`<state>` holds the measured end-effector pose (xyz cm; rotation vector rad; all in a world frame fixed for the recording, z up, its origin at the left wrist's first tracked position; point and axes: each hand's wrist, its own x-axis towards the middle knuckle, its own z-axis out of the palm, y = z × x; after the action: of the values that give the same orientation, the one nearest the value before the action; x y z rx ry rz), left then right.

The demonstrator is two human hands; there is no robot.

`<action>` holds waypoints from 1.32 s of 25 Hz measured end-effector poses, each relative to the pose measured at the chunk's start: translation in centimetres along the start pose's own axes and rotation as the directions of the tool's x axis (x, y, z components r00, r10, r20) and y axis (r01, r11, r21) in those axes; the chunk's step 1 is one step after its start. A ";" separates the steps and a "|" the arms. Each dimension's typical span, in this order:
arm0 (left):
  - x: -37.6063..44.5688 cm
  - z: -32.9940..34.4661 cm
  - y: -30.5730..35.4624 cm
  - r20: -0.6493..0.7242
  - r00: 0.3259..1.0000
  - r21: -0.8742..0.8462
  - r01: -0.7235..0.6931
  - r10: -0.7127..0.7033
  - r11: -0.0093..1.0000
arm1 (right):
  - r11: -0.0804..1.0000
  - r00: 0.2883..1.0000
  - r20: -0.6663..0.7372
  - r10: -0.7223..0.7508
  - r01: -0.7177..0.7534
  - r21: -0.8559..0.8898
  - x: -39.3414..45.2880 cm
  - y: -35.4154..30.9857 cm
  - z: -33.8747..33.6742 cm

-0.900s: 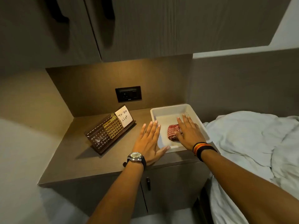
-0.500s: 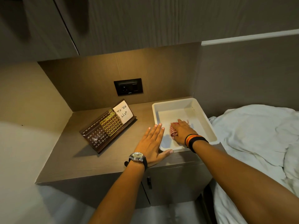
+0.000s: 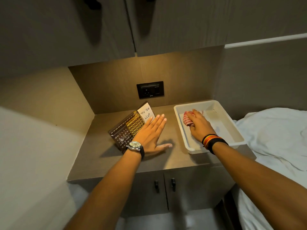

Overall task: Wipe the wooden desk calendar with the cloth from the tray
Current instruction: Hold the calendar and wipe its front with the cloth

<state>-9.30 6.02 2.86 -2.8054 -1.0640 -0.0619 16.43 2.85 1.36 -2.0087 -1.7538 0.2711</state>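
Matt plastic tray, striped cloth

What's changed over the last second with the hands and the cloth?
The right hand has closed on the red striped cloth and carried it toward the far end of the tray. The left hand, open and flat, has slid left, now overlapping the desk calendar. Calendar and tray stayed put.

Rectangular plastic tray, near the cabinet top's right edge: white. Crumpled striped cloth inside it: red and white stripes. Slanted wooden desk calendar, toward the left: dark brown with pale numerals, a gold grid panel, and a white note card handwritten in black. Wood-grain cabinet top: grey-brown. Wall socket plate: black. Bed sheet: white.
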 end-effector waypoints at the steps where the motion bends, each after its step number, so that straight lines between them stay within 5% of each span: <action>1: -0.8 -1.0 -1.8 -0.008 1.000 0.008 -0.002 0.002 1.000 | 0.999 0.999 -0.039 -0.028 0.029 0.037 -0.1 -2.0 0.1; 8: -7.4 -3.9 -15.5 0.095 0.995 0.176 -0.027 0.010 0.984 | 0.947 0.986 -0.127 -0.110 0.143 0.287 -2.1 -16.7 6.8; 13: -7.0 -2.4 -20.2 0.254 0.965 0.110 -0.091 0.061 0.990 | 0.890 0.991 -0.132 0.001 0.059 0.451 -3.4 -21.4 13.2; 23: -4.9 0.3 -19.9 0.156 0.978 -0.148 -0.117 0.140 0.982 | 0.788 0.959 -0.187 0.212 -0.055 0.613 -4.5 -25.5 18.8; 28: -5.3 0.4 -19.7 0.132 0.981 -0.174 -0.119 0.143 0.978 | 0.845 0.985 -0.173 -0.009 0.100 0.526 -9.7 -25.4 20.9; 33: -5.4 0.3 -18.7 0.150 0.984 -0.199 -0.067 0.098 0.978 | 0.778 0.927 -0.205 0.313 -0.127 0.615 -3.3 -23.8 17.6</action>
<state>-25.70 16.35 4.29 -3.0716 -1.0225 0.0728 -12.85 5.34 -3.66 -1.6707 -1.0575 0.4979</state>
